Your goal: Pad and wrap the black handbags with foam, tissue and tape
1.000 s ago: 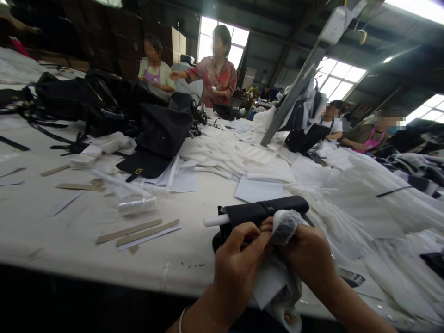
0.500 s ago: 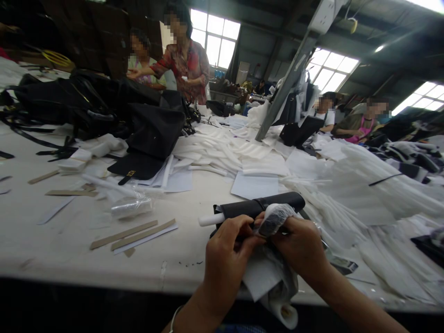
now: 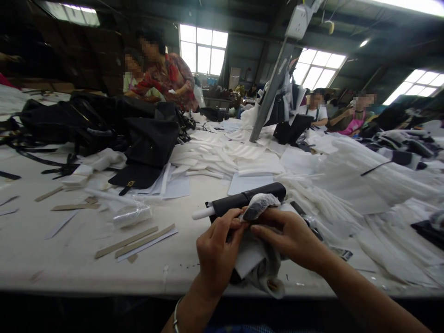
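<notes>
At the table's near edge lies a black bag (image 3: 248,198), with a white foam rod (image 3: 203,213) poking out of its left end. A dark piece in thin white wrapping (image 3: 260,206), perhaps a strap or handle, arches above the bag's near side. My left hand (image 3: 217,243) pinches the left end of this wrapped piece. My right hand (image 3: 294,236) grips it from the right, thumb pointing left, its fingertips partly hidden behind the piece. Below my hands hang a white sheet (image 3: 251,259) and a rolled end of white padding (image 3: 275,286).
Black bags (image 3: 149,143) are heaped at the left back. Card strips (image 3: 145,240) and clear plastic (image 3: 132,215) lie at left. White foam sheets (image 3: 364,185) cover the right side. A grey post (image 3: 268,99) rises mid-table. Several co-workers stand or sit beyond.
Both hands and the bag appear slightly further left as the view shifts. My right hand's thumb is now extended along the wrapped piece. The co-worker in red leans further left.
</notes>
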